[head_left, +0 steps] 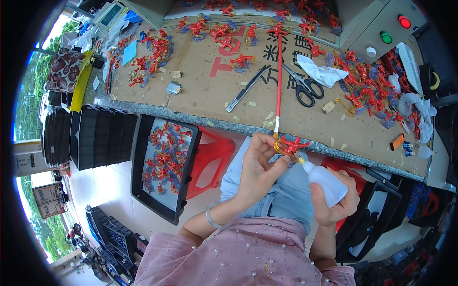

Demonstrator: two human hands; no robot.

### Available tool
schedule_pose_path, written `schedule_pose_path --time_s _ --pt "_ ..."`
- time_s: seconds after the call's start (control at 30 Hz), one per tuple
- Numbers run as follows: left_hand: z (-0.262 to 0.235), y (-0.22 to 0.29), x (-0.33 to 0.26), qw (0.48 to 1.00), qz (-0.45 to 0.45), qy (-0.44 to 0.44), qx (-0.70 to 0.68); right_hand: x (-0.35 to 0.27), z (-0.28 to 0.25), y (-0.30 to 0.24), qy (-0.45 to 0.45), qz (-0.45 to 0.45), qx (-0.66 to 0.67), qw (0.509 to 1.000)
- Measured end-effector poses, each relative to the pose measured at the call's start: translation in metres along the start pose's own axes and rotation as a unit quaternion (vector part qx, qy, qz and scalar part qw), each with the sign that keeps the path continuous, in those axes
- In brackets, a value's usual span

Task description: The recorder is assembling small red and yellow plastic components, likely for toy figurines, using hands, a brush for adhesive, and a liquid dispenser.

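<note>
Above my lap, my left hand (pixel 260 164) pinches a small red figurine (pixel 293 144) with yellow, translucent parts between thumb and fingers. My right hand (pixel 338 200) is wrapped round a white squeeze bottle (pixel 328 185), tilted so that its narrow yellowish tip meets or nearly meets the figurine's lower side; I cannot tell if they touch. Just beyond my left fingers, a thin red-handled paintbrush (pixel 278 90) lies across the bench edge with its bristles toward me. Black-handled scissors (pixel 305 90) and a utility knife (pixel 245 89) lie farther in on the cardboard.
Similar figurines crowd the cardboard-covered bench (pixel 191 100), with a heap at right (pixel 367 90). A black tray (pixel 181 200) of figurines rests beside a red stool (pixel 212 159) at left. Crumpled tissue (pixel 322 72), an orange lighter (pixel 397 141) and a control box with buttons (pixel 386 28) are also there.
</note>
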State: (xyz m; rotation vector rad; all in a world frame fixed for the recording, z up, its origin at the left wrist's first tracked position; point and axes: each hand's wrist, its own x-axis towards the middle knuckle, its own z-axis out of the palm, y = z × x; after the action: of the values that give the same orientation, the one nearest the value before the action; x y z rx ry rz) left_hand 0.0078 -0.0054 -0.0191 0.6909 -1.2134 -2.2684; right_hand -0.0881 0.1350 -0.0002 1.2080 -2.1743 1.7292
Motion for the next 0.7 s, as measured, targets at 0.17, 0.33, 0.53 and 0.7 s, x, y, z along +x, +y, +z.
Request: schedule_pose_path --time_s 0.17,0.33,0.53,0.7 --pt "-0.0007 -0.0006 -0.0001 1.000 -0.003 0.004 -0.007 -0.0021 0.0005 0.0009 -0.001 0.005 0.001 1.000" --pt "-0.0010 0.0013 0.0000 1.000 -0.011 0.004 -0.006 -0.0024 0.0002 0.0008 0.002 0.014 0.005 1.000" --pt "-0.0022 0.0037 0.0008 0.999 -0.041 -0.002 -0.016 -0.0011 -0.0008 -0.0004 -0.005 0.020 -0.010 1.000" --pt "-0.0015 0.0081 0.0009 0.998 -0.058 0.006 -0.029 -0.0084 -0.0079 -0.0029 0.030 0.125 0.040 0.991"
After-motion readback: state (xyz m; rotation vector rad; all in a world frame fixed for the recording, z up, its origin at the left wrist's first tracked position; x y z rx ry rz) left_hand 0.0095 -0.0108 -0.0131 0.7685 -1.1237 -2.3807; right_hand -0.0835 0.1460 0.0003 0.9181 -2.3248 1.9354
